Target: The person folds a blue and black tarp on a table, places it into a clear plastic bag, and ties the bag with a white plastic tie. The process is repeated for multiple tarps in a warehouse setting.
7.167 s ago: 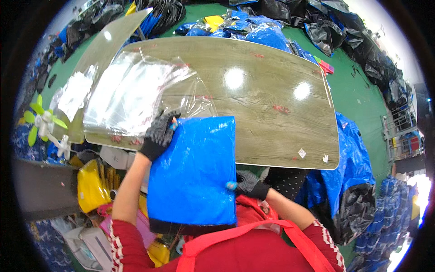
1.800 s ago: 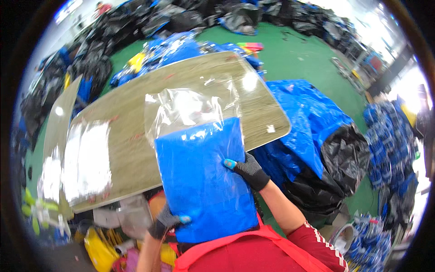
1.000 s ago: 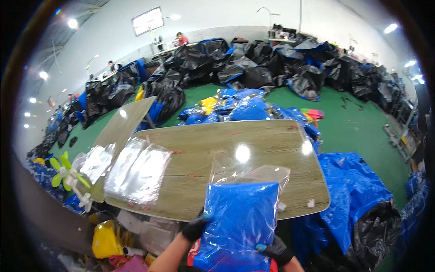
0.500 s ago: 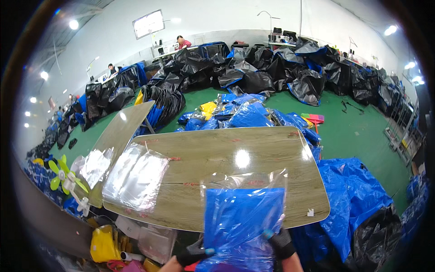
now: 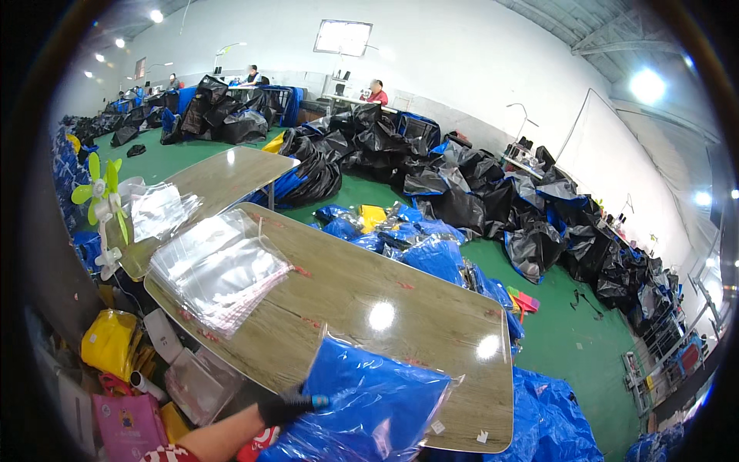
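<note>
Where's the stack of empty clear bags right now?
In the head view the clear bag stack lies on the left end of the wooden table, up and left of the left hand holding the bagged blue item, near the green fan.

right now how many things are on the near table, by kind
blue bagged item: 1, held at its left edge by the left hand
clear bag stacks: 1
total: 2

Wooden table [image 5: 362, 296] (clear bags [image 5: 219, 269], blue packet [image 5: 369, 408])
</note>
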The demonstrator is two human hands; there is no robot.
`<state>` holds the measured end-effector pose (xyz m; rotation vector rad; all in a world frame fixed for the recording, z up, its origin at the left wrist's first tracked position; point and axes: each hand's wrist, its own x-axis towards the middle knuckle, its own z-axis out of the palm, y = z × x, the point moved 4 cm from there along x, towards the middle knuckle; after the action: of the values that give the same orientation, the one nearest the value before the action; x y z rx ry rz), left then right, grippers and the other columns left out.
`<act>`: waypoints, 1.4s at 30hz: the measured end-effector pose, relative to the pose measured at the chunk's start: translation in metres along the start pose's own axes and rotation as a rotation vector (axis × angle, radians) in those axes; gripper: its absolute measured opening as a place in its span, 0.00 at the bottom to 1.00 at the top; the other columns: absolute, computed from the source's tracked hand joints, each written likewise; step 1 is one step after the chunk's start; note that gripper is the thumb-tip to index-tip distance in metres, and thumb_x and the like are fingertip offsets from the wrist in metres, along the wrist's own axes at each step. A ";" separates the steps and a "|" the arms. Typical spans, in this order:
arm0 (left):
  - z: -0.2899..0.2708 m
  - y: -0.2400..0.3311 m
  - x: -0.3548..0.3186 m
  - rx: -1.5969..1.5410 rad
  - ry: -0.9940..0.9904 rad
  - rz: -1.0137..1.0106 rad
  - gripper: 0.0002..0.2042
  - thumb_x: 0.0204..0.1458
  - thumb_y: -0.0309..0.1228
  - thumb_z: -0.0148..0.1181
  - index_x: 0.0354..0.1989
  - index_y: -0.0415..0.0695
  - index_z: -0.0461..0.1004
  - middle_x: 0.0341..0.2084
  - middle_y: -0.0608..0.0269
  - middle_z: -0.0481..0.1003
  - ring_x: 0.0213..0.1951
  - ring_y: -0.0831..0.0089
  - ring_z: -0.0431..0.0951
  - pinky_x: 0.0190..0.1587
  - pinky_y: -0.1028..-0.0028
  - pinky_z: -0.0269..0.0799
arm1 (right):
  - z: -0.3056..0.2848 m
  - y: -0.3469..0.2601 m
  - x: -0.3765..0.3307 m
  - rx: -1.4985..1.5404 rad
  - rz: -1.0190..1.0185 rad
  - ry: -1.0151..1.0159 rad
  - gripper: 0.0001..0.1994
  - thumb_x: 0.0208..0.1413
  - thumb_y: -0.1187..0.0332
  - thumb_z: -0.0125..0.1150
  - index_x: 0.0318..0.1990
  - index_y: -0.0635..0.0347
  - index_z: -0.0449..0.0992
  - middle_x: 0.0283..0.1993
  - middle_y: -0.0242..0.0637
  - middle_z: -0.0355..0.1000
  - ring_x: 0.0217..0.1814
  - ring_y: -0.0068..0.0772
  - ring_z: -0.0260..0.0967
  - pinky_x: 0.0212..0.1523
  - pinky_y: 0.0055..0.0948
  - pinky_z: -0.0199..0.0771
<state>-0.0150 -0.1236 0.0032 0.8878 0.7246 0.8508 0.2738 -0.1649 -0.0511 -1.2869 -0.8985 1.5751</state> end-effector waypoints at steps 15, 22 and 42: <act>-0.017 -0.067 -0.026 0.162 -0.124 -0.065 0.37 0.50 0.35 0.66 0.67 0.41 0.53 0.60 0.56 0.63 0.59 0.66 0.64 0.62 0.65 0.60 | -0.007 0.021 0.004 0.262 -0.070 0.220 0.25 0.60 0.58 0.54 0.61 0.60 0.61 0.59 0.40 0.64 0.57 0.34 0.63 0.56 0.35 0.67; 0.036 -0.083 0.038 0.976 0.341 0.690 0.19 0.54 0.35 0.61 0.51 0.40 0.70 0.51 0.53 0.71 0.51 0.66 0.71 0.52 0.65 0.69 | 0.018 -0.104 0.005 0.359 -0.649 0.161 0.28 0.55 0.62 0.60 0.62 0.61 0.62 0.58 0.38 0.66 0.61 0.35 0.61 0.62 0.37 0.60; 0.068 0.185 0.080 0.859 0.223 0.759 0.33 0.36 0.31 0.77 0.52 0.38 0.68 0.42 0.55 0.77 0.44 0.64 0.77 0.49 0.66 0.72 | -0.004 -0.248 -0.002 0.238 -0.861 -0.020 0.41 0.51 0.48 0.65 0.64 0.67 0.57 0.63 0.46 0.62 0.63 0.40 0.61 0.63 0.34 0.59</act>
<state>0.0197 -0.0120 0.1808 1.9315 0.9846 1.3456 0.3243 -0.0808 0.1770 -0.5745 -1.0471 0.9616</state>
